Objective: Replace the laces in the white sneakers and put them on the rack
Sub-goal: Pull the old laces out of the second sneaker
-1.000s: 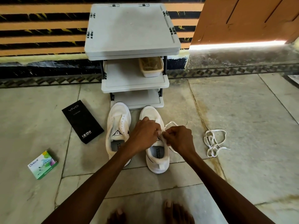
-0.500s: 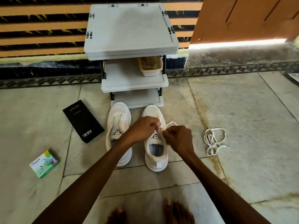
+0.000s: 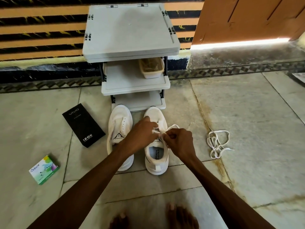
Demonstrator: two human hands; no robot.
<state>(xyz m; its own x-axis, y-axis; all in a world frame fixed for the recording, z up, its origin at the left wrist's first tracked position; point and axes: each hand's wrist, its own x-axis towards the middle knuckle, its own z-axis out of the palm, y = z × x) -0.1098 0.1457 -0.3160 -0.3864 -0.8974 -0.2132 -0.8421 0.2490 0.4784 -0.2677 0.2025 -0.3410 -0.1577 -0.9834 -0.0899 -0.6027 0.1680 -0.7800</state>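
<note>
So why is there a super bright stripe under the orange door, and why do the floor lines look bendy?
Head view: daylight through the gap under the orange door glares to white; same head view: the wide-angle lens bows the floor lines toward the edges.

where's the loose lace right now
Head view: the loose white lace lies bunched on the floor, right of the right-hand sneaker, apart from it.

Both hands working at frame centre, left hand and right hand pinching a white lace over the right sneaker, grey rack standing above
</note>
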